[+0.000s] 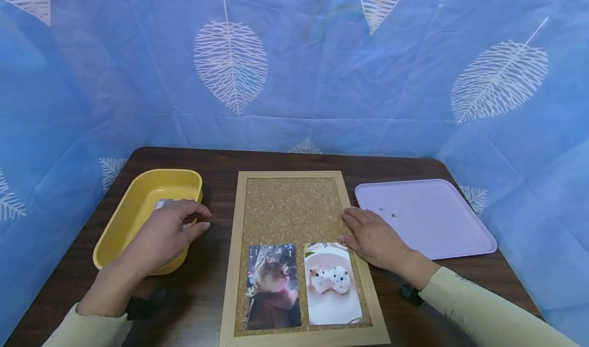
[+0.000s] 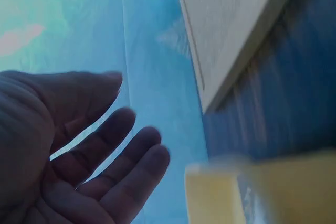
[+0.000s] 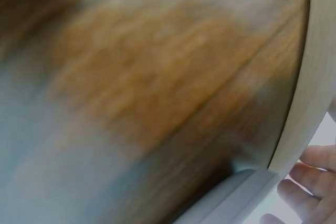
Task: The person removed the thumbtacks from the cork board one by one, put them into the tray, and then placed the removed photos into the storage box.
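A wood-framed corkboard (image 1: 290,209) lies in the middle of the table in the head view. Two photos are on its lower half: a cat picture (image 1: 272,288) at left and a picture of two hamsters (image 1: 334,303) at right, with a small pin (image 1: 324,245) at its top edge. My left hand (image 1: 167,232) is over the right side of a yellow bin (image 1: 110,229), thumb and fingers apart; the left wrist view shows nothing between them. My right hand (image 1: 377,237) rests on the board's right frame, fingers extended, thumb near the hamster photo's top corner.
A flat lilac tray (image 1: 432,214) lies right of the board, with a few tiny metal pieces (image 1: 393,215) near its left side. Inside the bin, partly behind my left hand, shows a pale printed sheet (image 1: 162,203). A blue leaf-patterned curtain (image 1: 322,71) surrounds the table's back and sides.
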The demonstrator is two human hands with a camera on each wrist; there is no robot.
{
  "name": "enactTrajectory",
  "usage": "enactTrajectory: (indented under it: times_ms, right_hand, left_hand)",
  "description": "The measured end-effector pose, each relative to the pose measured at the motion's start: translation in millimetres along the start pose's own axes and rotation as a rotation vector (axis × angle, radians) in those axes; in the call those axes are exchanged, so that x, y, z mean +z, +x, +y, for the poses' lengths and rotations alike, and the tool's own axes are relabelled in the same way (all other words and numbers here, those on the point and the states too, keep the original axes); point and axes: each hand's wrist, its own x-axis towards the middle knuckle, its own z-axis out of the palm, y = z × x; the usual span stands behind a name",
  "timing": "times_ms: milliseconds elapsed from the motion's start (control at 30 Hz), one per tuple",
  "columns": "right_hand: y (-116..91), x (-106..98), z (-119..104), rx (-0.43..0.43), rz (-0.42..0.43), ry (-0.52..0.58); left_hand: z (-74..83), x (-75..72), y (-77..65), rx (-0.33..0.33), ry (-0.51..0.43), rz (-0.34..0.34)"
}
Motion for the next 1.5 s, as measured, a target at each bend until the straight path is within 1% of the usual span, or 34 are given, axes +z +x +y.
enactTrajectory:
  times_ms: [100, 167, 267, 400, 500, 567, 667, 733, 933, 1067, 1233, 1500]
  right_hand:
    - [0, 1, 1, 0.004, 0.000, 0.007]
    - [0, 1, 1, 0.006, 0.000, 0.009]
    - [1, 2, 1, 0.006, 0.001, 0.007]
    - [1, 2, 1, 0.000, 0.004, -0.003]
    - [2, 2, 1, -0.003, 0.005, -0.008]
    - [2, 3, 1, -0.004, 0.008, -0.009]
    - [3, 2, 1, -0.004, 0.011, -0.011]
    - [3, 2, 1, -0.005, 0.012, -0.011]
    - [3, 2, 1, -0.001, 0.006, -0.014]
    - [3, 1, 0, 0.007, -0.004, -0.012]
    - [2, 1, 0, 0.013, -0.014, -0.004]
    - [1, 1, 0, 0.011, -0.015, -0.006]
  left_hand:
    - [13.7, 15.4, -2.6, 0.018, 0.035, 0.018]
    - [20.7, 26.2, -4.5, 0.044, 0.052, 0.020]
    - [27.3, 40.9, -6.9, 0.099, 0.076, 0.002]
    - [31.0, 57.1, -8.7, 0.168, 0.088, -0.042]
    - [31.5, 67.2, -10.6, 0.177, 0.087, -0.093]
    - [31.3, 72.4, -12.2, 0.171, 0.085, -0.143]
    - [29.4, 77.7, -14.6, 0.190, 0.099, -0.214]
    - [27.1, 80.0, -15.7, 0.223, 0.107, -0.246]
    - [18.8, 85.1, -17.4, 0.331, 0.142, -0.288]
    - [14.5, 89.0, -18.8, 0.369, 0.186, -0.323]
    - [11.4, 94.1, -21.0, 0.376, 0.188, -0.356]
    - [11.1, 99.4, -25.6, 0.354, 0.205, -0.410]
